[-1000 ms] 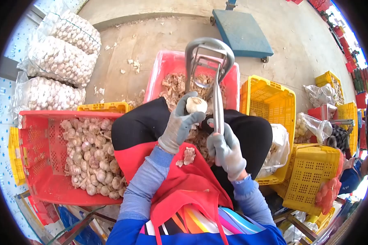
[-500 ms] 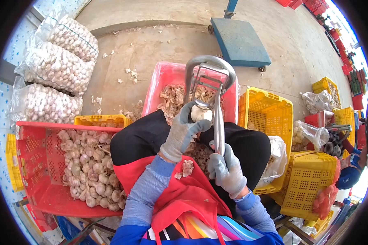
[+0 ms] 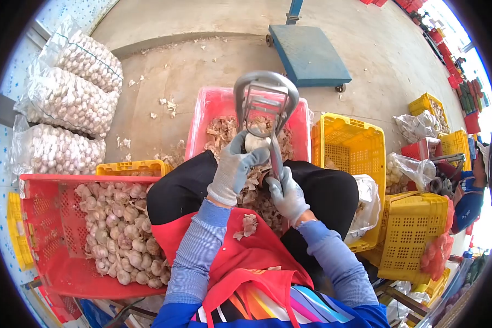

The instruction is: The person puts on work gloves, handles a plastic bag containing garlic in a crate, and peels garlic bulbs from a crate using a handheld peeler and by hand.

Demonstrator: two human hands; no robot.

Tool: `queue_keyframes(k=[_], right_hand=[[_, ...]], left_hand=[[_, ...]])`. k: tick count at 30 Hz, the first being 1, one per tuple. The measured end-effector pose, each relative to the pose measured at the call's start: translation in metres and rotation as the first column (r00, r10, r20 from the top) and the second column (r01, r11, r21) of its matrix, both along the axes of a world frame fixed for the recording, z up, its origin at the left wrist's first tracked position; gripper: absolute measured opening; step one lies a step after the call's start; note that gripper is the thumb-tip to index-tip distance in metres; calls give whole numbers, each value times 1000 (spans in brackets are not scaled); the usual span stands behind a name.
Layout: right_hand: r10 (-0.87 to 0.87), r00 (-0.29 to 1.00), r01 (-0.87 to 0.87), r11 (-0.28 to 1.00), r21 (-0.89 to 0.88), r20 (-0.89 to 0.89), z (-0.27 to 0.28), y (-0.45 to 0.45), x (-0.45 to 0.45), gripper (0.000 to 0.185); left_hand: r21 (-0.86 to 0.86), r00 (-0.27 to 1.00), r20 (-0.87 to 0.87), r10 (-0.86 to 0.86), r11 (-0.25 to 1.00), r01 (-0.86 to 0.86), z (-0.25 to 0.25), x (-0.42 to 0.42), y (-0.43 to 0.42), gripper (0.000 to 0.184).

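Observation:
My gloved left hand (image 3: 232, 169) is closed around a white garlic bulb (image 3: 256, 142), thumb and fingers on its sides. In my gloved right hand (image 3: 287, 195) are the handles of a large metal hand cutter (image 3: 294, 98), its looped spring end pointing away from me. The cutter's jaw touches or lies right beside the top of the bulb; I cannot tell whether it bites in. Beneath them stands a pink crate (image 3: 302, 134) with loose garlic skins (image 3: 221, 131). Trimmed pieces (image 3: 246, 226) lie on my red apron.
A red crate (image 3: 54, 262) of garlic bulbs (image 3: 126, 235) stands at my left, with filled net bags (image 3: 74, 101) behind. Yellow crates (image 3: 361, 139) line my right side. A blue platform scale (image 3: 311, 57) stands ahead. Another person (image 3: 464, 199) is at the far right.
Both hands, with the bulb and cutter, have shifted slightly left in view. My right hand has risen closer to my left, and the cutter looks more upright. The camera view has shifted slightly.

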State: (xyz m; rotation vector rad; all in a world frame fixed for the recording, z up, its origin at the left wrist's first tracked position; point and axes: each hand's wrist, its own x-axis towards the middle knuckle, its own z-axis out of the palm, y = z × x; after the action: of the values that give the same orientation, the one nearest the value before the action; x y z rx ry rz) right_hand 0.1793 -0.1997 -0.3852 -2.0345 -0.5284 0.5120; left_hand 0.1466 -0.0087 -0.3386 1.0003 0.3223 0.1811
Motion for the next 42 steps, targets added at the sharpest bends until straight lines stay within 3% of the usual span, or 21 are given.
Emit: queue_keyframes(k=[2, 3, 9, 12, 14, 15, 17, 19, 20, 22, 25, 26, 28, 30, 33, 36, 37, 39, 42], right_hand=[[-17, 973, 68, 975, 213, -231, -4, -8, -5, 26], [-5, 974, 63, 967, 246, -227, 13, -7, -9, 30], [62, 907, 52, 965, 256, -417, 86, -14, -32, 44], [62, 894, 39, 976, 216, -443, 117, -16, -35, 46], [51, 869, 45, 982, 181, -492, 142, -15, -34, 47], [53, 880, 11, 991, 133, -472, 144, -14, -32, 45], [52, 984, -37, 996, 86, -170, 97, -11, -29, 42], [43, 974, -68, 992, 107, 223, 31, -3, -21, 37], [28, 991, -20, 998, -63, 132, 12, 4, -6, 38], [98, 995, -96, 992, -78, 22, 12, 6, 6, 45], [63, 942, -80, 996, 38, 330, 14, -8, 3, 52], [-27, 911, -44, 986, 163, 411, 24, -10, 3, 56], [-135, 902, 3, 952, 307, 410, 54, -12, -7, 55], [87, 787, -231, 960, 161, 611, 77, -9, 2, 65], [289, 800, -363, 931, 41, 526, 70, -6, 3, 66], [311, 911, -380, 888, 258, 270, 73, -12, 2, 65], [313, 929, -363, 878, 312, 199, 69, -15, -1, 63], [303, 920, -371, 878, 302, 249, 67, -17, -4, 62], [293, 906, -371, 898, 238, 307, 67, -21, -7, 59]], left_hand=[[75, 999, 45, -16, 997, 13, -13, -1, 1, 60], [94, 998, 50, -25, 995, 20, -12, -4, -1, 61], [187, 1000, 18, 14, 982, -17, 6, -11, -6, 61], [-85, 997, -19, -70, 994, 68, -2, -5, 0, 57], [-118, 995, -12, -98, 988, 96, 0, -4, 4, 56], [-134, 994, -11, -113, 985, 110, 0, -4, 6, 56], [-133, 993, -34, -113, 985, 107, -1, 0, 10, 52], [-130, 994, -32, -101, 987, 96, -5, -1, 12, 49], [-124, 996, -8, -89, 988, 87, -6, 1, 13, 48], [-121, 994, 22, -104, 987, 106, -11, -2, 14, 48], [-172, 988, 65, -138, 974, 148, -19, -11, 10, 57], [-177, 991, 57, -122, 976, 130, -11, -20, 4, 59], [-195, 995, 22, -93, 976, 96, 5, -40, -8, 64], [-34, 990, 44, -133, 990, 134, -2, -53, -15, 76], [307, 994, -55, -94, 946, 106, 6, -66, -31, 81], [247, 988, -98, -116, 959, 138, 17, -77, -34, 77], [311, 994, -78, -81, 945, 101, 18, -80, -38, 75], [431, 999, -34, -17, 902, 30, 18, -82, -47, 72], [286, 996, -26, 81, 956, -71, 24, -85, -65, 52]])
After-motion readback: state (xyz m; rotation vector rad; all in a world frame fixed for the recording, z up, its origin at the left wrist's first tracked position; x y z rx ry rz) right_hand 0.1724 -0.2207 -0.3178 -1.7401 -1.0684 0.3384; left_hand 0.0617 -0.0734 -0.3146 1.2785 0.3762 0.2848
